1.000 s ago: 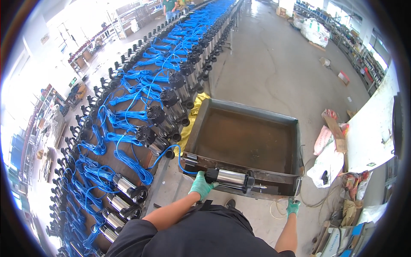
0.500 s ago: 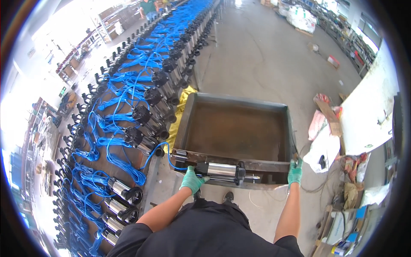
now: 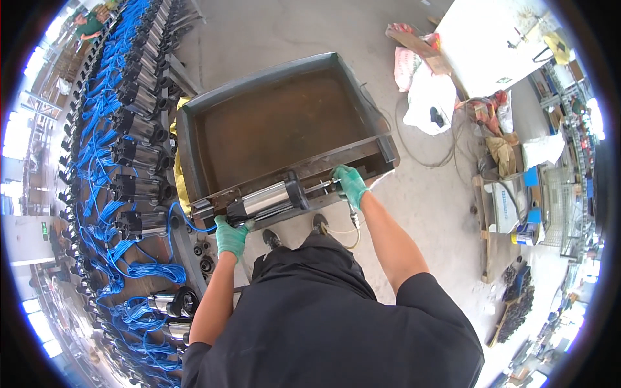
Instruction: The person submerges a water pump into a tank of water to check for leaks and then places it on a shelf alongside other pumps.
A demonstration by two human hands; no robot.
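by the tank point(image 3: 191, 149) — silver cylinder point(image 3: 266, 198), black-ended

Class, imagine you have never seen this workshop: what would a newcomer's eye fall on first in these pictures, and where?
Probably the bright blue cable bundles, strung down the left beside a long row of steel-and-black cylinders. Next, the large metal tank, brown inside, just above the picture's centre. Along its near edge is a single shiny cylinder, with the green-gloved left hand at its left end and the right hand just beyond its right.

Left hand point(image 3: 231, 239) nearer the body — right hand point(image 3: 351, 185) reaching farther forward.
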